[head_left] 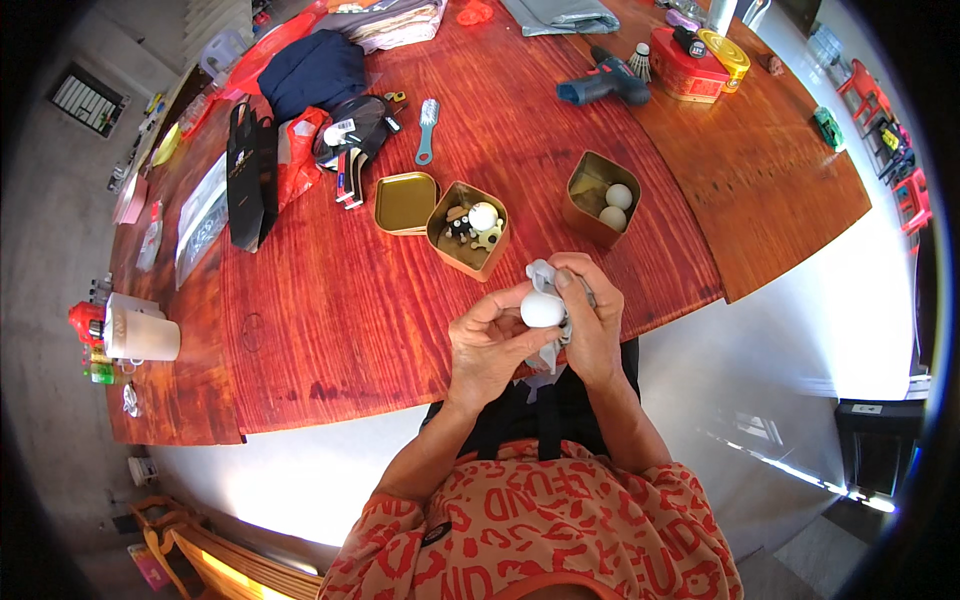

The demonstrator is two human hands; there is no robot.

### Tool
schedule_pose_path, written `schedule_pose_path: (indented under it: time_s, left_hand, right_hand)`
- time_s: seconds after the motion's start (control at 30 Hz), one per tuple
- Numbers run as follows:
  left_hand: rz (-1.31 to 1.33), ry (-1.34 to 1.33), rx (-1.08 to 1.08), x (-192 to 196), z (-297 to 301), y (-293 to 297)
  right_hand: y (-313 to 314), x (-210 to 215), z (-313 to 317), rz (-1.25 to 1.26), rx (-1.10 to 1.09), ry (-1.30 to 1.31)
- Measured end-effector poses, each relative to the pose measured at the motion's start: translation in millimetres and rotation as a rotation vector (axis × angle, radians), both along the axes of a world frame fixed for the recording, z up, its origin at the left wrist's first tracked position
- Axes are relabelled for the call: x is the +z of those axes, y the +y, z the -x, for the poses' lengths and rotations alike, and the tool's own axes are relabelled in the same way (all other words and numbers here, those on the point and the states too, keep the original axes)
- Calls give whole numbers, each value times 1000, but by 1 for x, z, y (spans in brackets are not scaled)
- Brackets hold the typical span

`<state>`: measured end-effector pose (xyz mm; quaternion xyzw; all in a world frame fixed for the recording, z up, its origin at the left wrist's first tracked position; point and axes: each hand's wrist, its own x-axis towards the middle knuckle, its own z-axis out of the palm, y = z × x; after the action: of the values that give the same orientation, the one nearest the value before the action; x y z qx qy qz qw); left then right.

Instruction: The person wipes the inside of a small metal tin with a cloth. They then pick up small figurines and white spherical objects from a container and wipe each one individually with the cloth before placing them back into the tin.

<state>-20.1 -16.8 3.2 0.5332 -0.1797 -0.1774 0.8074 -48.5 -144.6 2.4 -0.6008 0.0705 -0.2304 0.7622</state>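
My left hand (482,350) grips a white ball (542,310), the size of a table tennis ball, between thumb and fingers over the table's near edge. Pressed to the ball's far and right side is a crumpled grey cloth (541,272), pinched in my right hand (598,325). Just beyond my hands stands an open square tin (470,264) holding one white ball (483,216) and small black and yellowish figures. Another open tin (592,222), farther right, has two off-white balls (616,204) inside. A square tin lid (405,203) lies left of the first tin.
On the red wooden table (330,320) lie a teal brush (427,130), a black paper bag (251,180) and a dark folded garment (313,75). A power drill (605,80), a shuttlecock (640,62) and a red tin (688,68) sit far right. A cream jug (145,333) stands at the left edge.
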Motion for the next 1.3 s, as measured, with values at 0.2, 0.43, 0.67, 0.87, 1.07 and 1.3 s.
schedule_pose_path:
  time_s: [0.2,0.43,0.67,0.87,1.07,1.3]
  left_hand:
    - [74,177,-31,-5,-8,6]
    - [117,101,-77,-6,-3,8]
    - [98,168,-64,-1,2,-1]
    - [122,223,-107,3,2,1]
    - [-19,-66,-96,7,0,6]
    - [-200,-328,-32,12,3,5]
  right_hand:
    - [5,1,17,300,-23,-242]
    - [1,3,18,127,73,-204]
    - [1,3,14,-222,86,-22]
    - [-4,1,23,210,14,-203]
    - [-15,5,30,228,152,-270]
    - [-8,20,22,-3,132,44]
